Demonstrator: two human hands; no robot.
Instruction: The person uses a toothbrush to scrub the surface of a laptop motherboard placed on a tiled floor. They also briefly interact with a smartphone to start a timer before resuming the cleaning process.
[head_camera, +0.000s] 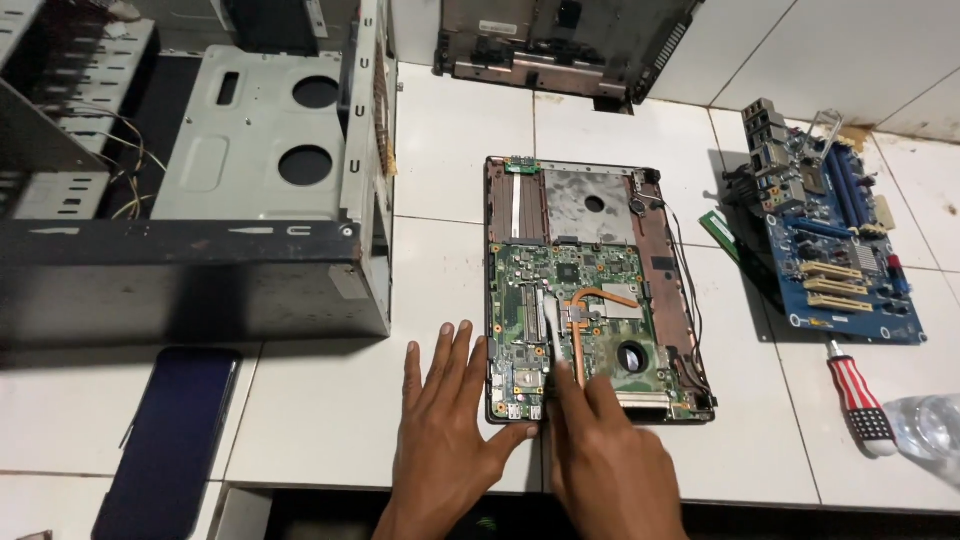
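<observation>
The opened laptop base lies flat near the front edge of the white tiled desk, its green circuit board and copper heat pipe bare. The left hand rests palm down on the desk beside the laptop's lower left corner, fingers spread and straight, thumb touching the casing edge; its grip is wide and holds nothing. The right hand reaches over the board's lower edge, fingers drawn narrowly together around a thin dark tool that points up onto the board. A dark phone lies left; a metal computer case stands behind it. Right lie a blue motherboard and a striped-handled screwdriver.
</observation>
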